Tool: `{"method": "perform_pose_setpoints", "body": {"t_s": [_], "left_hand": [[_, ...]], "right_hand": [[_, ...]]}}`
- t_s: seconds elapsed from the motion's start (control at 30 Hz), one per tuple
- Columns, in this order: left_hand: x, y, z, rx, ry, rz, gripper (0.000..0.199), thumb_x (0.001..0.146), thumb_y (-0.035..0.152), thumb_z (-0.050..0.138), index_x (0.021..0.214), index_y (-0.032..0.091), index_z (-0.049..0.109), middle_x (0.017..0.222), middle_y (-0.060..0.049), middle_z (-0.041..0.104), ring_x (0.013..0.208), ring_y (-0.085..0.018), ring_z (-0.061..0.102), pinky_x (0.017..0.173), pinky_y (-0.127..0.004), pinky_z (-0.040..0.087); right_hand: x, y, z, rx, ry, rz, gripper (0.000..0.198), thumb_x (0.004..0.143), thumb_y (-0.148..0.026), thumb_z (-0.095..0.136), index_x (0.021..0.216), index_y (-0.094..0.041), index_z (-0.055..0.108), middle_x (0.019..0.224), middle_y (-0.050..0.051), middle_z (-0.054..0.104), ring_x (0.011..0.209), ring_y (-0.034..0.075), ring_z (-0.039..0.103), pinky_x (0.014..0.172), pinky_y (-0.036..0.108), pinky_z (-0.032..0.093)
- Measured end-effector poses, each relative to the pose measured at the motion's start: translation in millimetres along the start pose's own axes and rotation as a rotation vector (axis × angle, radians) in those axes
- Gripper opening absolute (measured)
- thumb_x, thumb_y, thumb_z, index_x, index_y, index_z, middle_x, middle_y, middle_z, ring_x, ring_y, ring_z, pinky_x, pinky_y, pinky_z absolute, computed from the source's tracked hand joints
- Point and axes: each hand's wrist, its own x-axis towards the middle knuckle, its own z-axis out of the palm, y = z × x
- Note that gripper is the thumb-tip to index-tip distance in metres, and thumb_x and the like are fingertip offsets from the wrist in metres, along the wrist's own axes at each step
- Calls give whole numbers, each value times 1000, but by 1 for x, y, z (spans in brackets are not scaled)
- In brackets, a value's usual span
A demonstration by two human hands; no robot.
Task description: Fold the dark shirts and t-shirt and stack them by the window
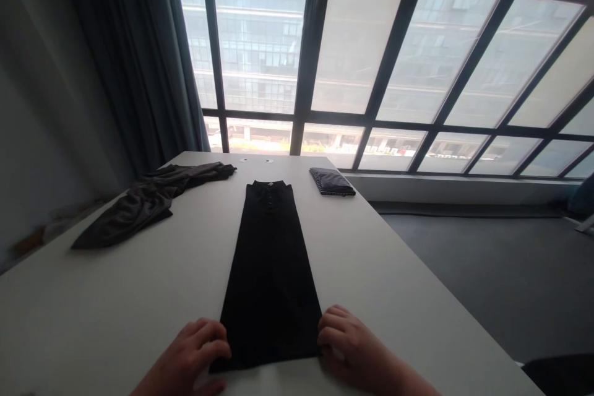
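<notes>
A black polo shirt (271,272) lies flat on the white table, folded into a long narrow panel. Its collar and buttons point away from me and its hem is toward me. At the lower left edge, my left hand (188,352) rests with bent fingertips on the cloth; its thumb is apart, below the hem corner. My right hand (348,346) has its fingers curled against the lower right edge, closed on the fabric, with the thumb mostly hidden.
On the white table (385,297), a crumpled dark grey garment (143,201) lies at the left. A small folded dark garment (331,181) sits at the far right edge. Beyond are large windows (355,43) and a dark curtain (134,55). Grey floor (477,266) shows to the right.
</notes>
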Motion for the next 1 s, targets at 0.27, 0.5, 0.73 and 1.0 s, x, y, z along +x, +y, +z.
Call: {"method": "perform_pose_setpoints", "body": {"t_s": [0.27, 0.5, 0.73, 1.0], "left_hand": [[28, 57, 22, 155, 106, -133, 35, 78, 11, 75, 109, 28, 70, 107, -1, 71, 98, -25, 66, 88, -37, 48], [36, 67, 30, 171, 162, -192, 17, 89, 10, 65, 94, 26, 70, 92, 0, 69, 84, -22, 66, 77, -34, 45], [39, 69, 33, 152, 437, -85, 15, 98, 16, 56, 104, 25, 67, 97, -3, 69, 84, -20, 66, 77, -31, 48], [38, 69, 43, 227, 288, 68, 19, 87, 7, 60, 92, 24, 64, 90, 0, 69, 78, -20, 64, 72, -31, 48]], "right_hand": [[2, -9, -7, -57, -139, 73, 12, 82, -18, 60, 94, -23, 61, 103, 6, 62, 94, 21, 54, 88, 37, 43], [19, -28, 15, -200, -141, 69, 48, 93, -23, 60, 140, -33, 59, 121, 9, 61, 109, 27, 53, 102, 46, 40], [36, -35, 42, -182, -266, 192, 31, 94, -30, 59, 123, -35, 69, 99, 4, 64, 95, 23, 55, 91, 41, 39], [32, -32, 33, -108, -255, 246, 33, 94, -27, 57, 124, -34, 69, 105, 4, 66, 98, 23, 57, 93, 39, 39]]}}
